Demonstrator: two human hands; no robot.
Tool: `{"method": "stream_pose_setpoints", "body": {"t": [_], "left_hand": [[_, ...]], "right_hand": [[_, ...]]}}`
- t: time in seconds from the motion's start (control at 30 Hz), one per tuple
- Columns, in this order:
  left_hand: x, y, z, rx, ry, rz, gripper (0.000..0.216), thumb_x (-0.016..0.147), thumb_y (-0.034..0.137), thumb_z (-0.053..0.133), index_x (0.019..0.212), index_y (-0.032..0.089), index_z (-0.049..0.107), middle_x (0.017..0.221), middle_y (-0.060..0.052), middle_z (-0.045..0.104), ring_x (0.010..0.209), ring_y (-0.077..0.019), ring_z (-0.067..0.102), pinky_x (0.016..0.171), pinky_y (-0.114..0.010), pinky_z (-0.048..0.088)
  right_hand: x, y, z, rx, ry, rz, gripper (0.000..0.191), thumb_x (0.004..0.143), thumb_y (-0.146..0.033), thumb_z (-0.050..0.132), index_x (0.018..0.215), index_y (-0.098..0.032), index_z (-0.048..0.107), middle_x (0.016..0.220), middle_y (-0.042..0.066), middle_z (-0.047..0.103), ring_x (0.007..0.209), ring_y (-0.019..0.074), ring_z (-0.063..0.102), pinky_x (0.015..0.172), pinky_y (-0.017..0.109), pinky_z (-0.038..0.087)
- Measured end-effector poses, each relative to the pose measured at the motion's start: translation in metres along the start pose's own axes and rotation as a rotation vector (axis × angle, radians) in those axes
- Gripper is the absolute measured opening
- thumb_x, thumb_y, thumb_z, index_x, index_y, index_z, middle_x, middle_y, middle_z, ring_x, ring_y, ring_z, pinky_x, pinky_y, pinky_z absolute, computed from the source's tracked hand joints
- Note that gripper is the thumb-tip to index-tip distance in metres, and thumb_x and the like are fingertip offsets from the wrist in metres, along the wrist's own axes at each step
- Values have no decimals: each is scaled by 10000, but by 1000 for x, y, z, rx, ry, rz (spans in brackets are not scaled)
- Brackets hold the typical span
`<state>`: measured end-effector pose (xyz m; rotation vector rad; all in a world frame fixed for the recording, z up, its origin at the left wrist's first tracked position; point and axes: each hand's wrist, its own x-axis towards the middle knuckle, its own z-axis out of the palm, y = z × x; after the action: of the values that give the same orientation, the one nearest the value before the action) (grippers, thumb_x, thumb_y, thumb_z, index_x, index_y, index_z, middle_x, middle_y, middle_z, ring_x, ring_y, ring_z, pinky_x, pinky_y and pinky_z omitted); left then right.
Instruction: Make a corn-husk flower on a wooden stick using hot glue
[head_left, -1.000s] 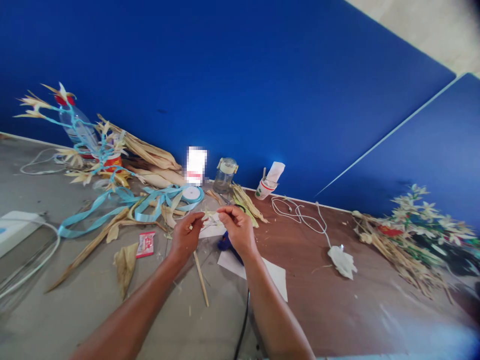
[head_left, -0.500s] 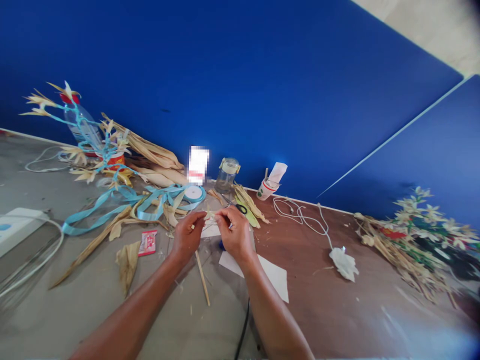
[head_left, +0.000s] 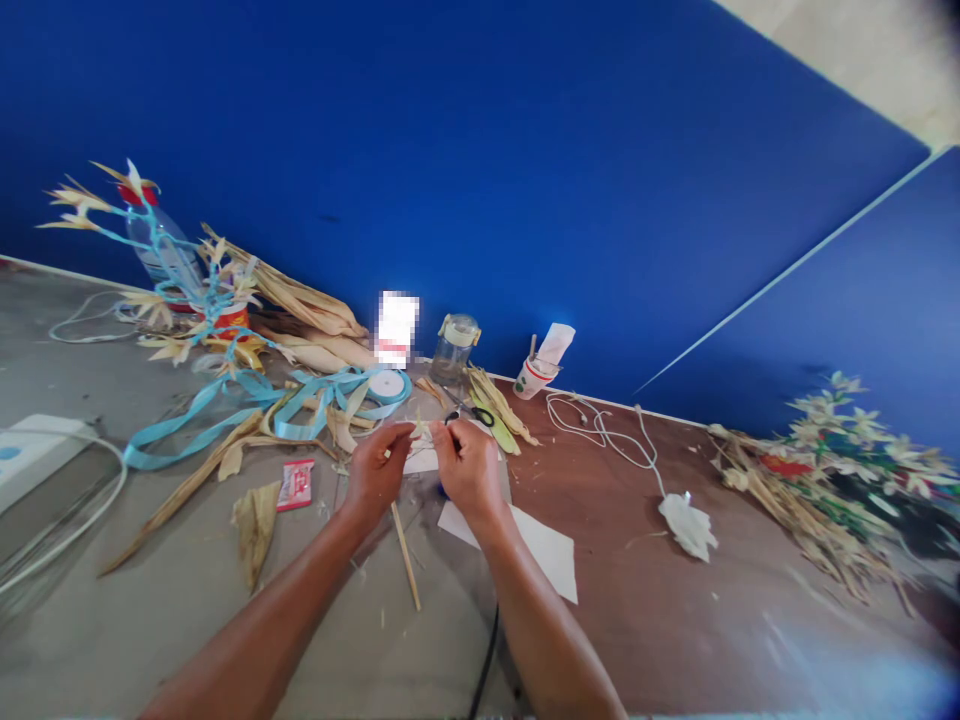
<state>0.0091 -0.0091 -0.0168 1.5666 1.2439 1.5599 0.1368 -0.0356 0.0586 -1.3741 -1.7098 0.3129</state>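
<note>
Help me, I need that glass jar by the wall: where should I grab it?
Come from the front and grip the glass jar round its body: it stands upright, with the blue wall close behind and corn husks at its right.

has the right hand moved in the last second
Yes, slightly. The right hand has shifted left toward the left hand, judged against the glass jar behind it; both pinch a pale husk piece.
</note>
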Motion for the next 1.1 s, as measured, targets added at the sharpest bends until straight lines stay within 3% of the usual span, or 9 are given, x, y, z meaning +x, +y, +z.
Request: {"method": "stream_pose_setpoints", "body": {"t": [0.47,0.77,0.9,1.1], "left_hand": [[0,1,2,-48,-18,-19,149,769,240,544,827,195,674,774,-26,658,723,-147,593,646,-258,489],[2,11,1,-96,-112,-90,147,781,249,521,770,179,650,671,7,615,554,-109,511,534,-225,418],[2,16,-1,-103,-161,-87,143,777,253,521,706,178,621,630,17,575,566,-111,486,542,-222,389],[2,20,-1,-165,-194,-135,160,796,271,509,702,176,598,620,18,550,557,-108,458,548,-225,375]], "right_hand": [[-2,-2,-1,13,9,-47,165,843,-216,472,708,-205,566,684,18,550,629,153,476,607,268,315],[-2,-6,-3,-82,6,-104,149,840,-168,440,759,-196,562,748,44,575,707,167,516,669,275,362],[-2,-6,-4,-112,0,-137,156,841,-154,434,795,-186,579,771,53,592,745,171,533,703,280,381],[-3,-4,-5,-42,48,-83,194,823,-177,480,981,-162,592,834,56,624,733,164,559,692,285,425]]}}
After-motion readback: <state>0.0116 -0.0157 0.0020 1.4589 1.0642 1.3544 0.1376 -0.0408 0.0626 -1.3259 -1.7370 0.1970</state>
